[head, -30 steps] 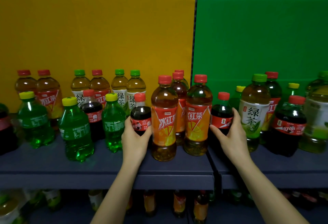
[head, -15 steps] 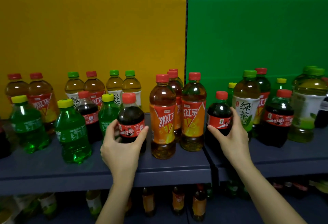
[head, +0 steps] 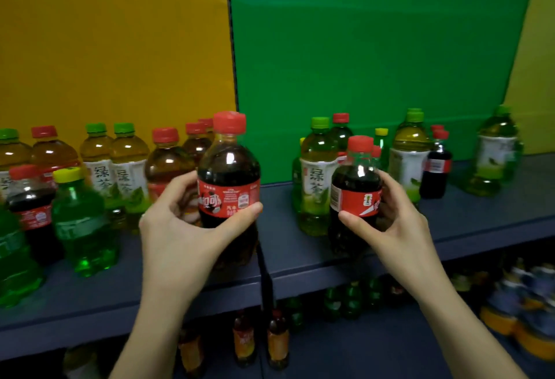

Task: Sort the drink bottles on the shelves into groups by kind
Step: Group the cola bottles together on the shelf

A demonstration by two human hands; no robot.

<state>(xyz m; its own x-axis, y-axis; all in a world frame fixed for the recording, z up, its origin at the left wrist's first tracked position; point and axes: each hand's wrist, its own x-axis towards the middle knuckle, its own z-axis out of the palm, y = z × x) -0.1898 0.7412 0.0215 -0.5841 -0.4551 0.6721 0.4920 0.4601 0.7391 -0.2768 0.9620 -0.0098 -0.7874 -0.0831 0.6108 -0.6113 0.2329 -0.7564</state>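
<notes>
While my left hand (head: 183, 234) has its fingers (head: 240, 213) clamped on one cola bottle (head: 228, 174), my right hand (head: 390, 222) grips another cola bottle (head: 356, 186) near the shelf (head: 300, 261) front.

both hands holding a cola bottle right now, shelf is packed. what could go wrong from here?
1. The left hand and right hand each grip a cola bottle by the label; with neither free, a knocked neighbour can't be caught.
2. The green soda bottle and green tea bottles crowd the left side, so a sweep there may topple some.
3. The shelf edge is close; a bottle set near it could fall.
</notes>
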